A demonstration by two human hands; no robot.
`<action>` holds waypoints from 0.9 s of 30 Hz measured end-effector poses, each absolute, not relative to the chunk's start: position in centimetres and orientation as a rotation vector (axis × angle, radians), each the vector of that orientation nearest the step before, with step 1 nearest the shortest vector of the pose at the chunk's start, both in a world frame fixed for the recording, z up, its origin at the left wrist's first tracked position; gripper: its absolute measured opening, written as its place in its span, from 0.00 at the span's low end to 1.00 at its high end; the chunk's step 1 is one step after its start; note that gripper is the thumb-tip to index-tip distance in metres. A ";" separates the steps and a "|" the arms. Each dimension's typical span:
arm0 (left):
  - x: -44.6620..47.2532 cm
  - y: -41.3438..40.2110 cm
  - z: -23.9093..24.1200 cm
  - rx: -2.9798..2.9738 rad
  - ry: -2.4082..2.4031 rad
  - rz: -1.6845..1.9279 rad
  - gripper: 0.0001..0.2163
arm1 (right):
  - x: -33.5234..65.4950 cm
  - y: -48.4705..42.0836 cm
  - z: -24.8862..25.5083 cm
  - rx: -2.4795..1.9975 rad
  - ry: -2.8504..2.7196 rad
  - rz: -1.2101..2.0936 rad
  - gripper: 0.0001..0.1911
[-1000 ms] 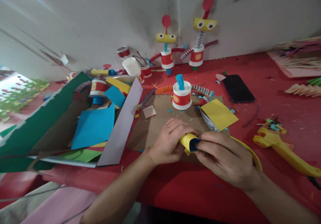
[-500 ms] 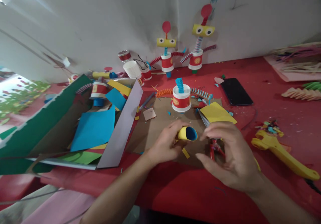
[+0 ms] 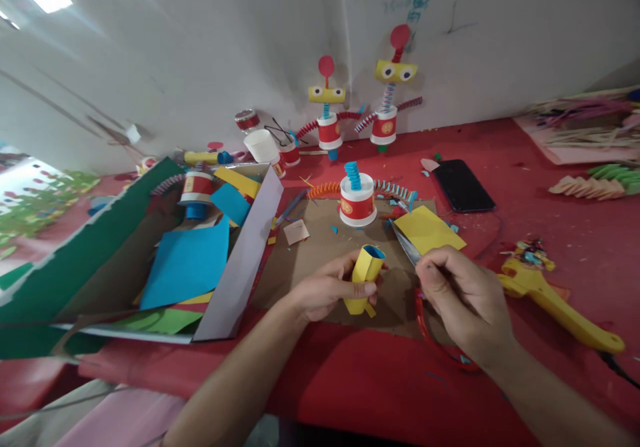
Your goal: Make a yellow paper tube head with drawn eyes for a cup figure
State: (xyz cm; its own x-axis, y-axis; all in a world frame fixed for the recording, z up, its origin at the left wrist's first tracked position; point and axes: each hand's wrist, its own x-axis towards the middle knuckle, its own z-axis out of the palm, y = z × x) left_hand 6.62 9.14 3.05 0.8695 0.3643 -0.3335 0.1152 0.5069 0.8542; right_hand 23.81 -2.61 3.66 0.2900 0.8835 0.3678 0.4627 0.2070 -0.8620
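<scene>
My left hand (image 3: 327, 289) is closed around a yellow paper tube (image 3: 367, 267), blue on the inside, tilted upright over the brown cardboard (image 3: 300, 270). In my right hand (image 3: 463, 297) is a pair of scissors (image 3: 407, 243), pinched near the middle. The blades point away to the upper left, and the red handles hang below my fingers. Just beyond the tube stands a red and white paper cup (image 3: 358, 205) with folded paper arms and a blue folded strip on top. A yellow paper sheet (image 3: 430, 228) lies by the blades.
At left is an open box (image 3: 240, 260) with coloured paper and another cup figure. Two finished-looking cup figures (image 3: 329, 130) stand by the wall. A phone (image 3: 463, 185) and a yellow glue gun (image 3: 560, 300) with a cable lie at right.
My right hand, open and apart before, has closed on the scissors and lifted them off the cardboard. My left hand has turned the paper tube from lying sideways to nearly upright.
</scene>
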 end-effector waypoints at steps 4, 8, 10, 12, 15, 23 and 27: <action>6.6 9.2 3.2 0.951 0.513 0.132 0.20 | 23.8 -2.6 3.5 -1.435 -1.201 0.524 0.20; 6.8 9.1 3.3 0.984 0.527 0.111 0.21 | 23.8 -2.1 3.4 -1.418 -1.172 0.559 0.17; 6.8 9.1 3.4 1.015 0.544 0.105 0.21 | 23.8 -1.8 3.4 -1.405 -1.166 0.568 0.11; 6.9 9.1 3.4 1.037 0.555 0.101 0.21 | 23.8 -1.6 3.4 -1.426 -1.159 0.569 0.07; 6.8 9.1 3.5 1.054 0.568 0.095 0.21 | 23.9 -1.4 3.7 -1.514 -1.144 0.581 0.08; 6.7 9.1 3.7 1.112 0.591 0.095 0.18 | 23.9 -1.2 3.5 -1.425 -1.023 0.651 0.06; 6.7 9.0 3.7 1.106 0.604 0.104 0.19 | 24.0 -1.4 3.3 -1.444 -0.967 0.597 0.07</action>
State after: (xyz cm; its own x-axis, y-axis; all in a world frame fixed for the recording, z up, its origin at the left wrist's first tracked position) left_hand 6.66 9.02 3.72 0.8361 0.3703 -0.4048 0.2128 0.4612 0.8614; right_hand 23.99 -1.38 3.32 0.5165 0.8360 0.1852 0.2095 0.0863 -0.9740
